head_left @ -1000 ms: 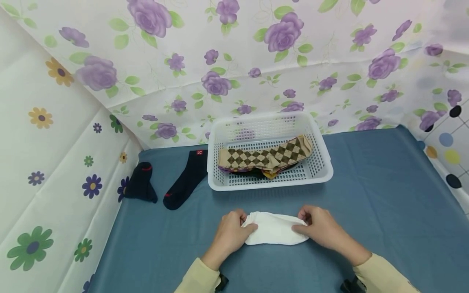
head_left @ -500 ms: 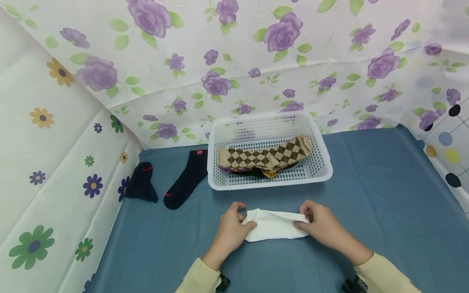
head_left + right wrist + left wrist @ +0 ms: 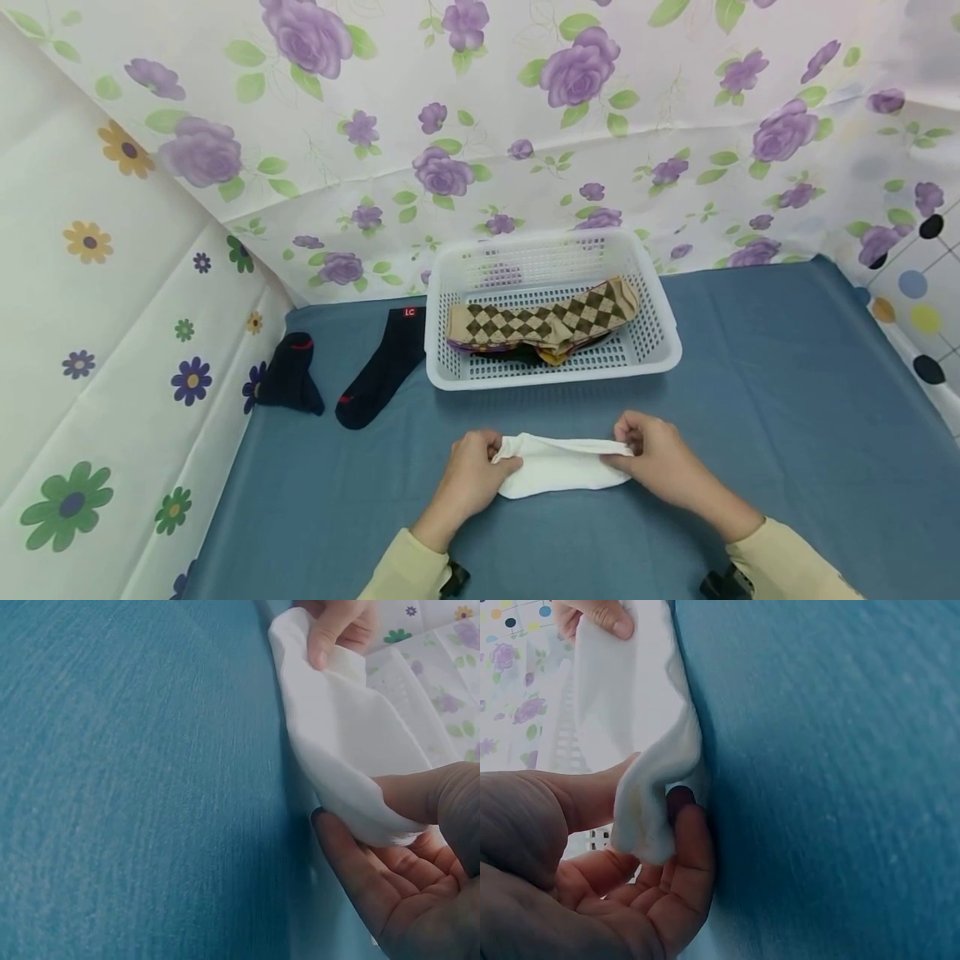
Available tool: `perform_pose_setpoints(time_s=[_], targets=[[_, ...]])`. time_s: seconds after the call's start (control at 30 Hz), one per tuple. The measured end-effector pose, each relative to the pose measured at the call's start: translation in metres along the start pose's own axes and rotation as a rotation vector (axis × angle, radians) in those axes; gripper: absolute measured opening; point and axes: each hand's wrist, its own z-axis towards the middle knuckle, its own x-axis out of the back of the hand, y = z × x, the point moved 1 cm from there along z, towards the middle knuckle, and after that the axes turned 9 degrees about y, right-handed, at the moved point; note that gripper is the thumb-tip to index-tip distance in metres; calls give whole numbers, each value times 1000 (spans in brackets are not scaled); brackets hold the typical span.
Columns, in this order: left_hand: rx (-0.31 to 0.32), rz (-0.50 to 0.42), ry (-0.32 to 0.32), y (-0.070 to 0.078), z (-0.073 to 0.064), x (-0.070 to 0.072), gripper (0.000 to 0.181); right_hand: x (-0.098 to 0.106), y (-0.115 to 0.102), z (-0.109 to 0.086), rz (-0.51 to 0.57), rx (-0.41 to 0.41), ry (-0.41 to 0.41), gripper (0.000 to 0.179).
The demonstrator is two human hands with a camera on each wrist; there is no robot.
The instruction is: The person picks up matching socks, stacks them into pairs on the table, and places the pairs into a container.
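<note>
A white sock (image 3: 558,468), folded to a short length, is stretched sideways between both hands just in front of the basket. My left hand (image 3: 469,479) pinches its left end, thumb on the near face and fingers behind. At the other end, my right hand (image 3: 658,461) grips the fabric between thumb and fingers. The left wrist view shows the layered edge of the white sock (image 3: 656,780) bent between thumb and fingers. In the right wrist view, the sock (image 3: 337,742) sags in a curve close to the blue cloth.
A white plastic basket (image 3: 551,385) stands behind the hands, with argyle socks (image 3: 543,325) and other socks inside. Left of it lie a flat navy sock (image 3: 382,371) and a bunched navy sock (image 3: 287,375). Blue cloth (image 3: 780,400) covers the table; floral sheets (image 3: 480,108) hang around it.
Both hands keep hold of the white sock. It rose slightly, then lowered a little, and its upper edge now folds over more. Left fingers lifted briefly and have closed again.
</note>
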Motion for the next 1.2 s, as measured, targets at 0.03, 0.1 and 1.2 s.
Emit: perform_pose_setpoints(time_s=[0.03, 0.1, 1.2], targets=[[1, -4, -5, 0, 0, 0, 33, 0, 1, 0, 8, -6, -4, 27], [6, -8, -19, -1, 0, 1, 29, 0, 3, 1, 38, -26, -21, 25], [-44, -167, -69, 83, 105, 99, 27, 94, -92, 99, 135, -16, 42, 43]])
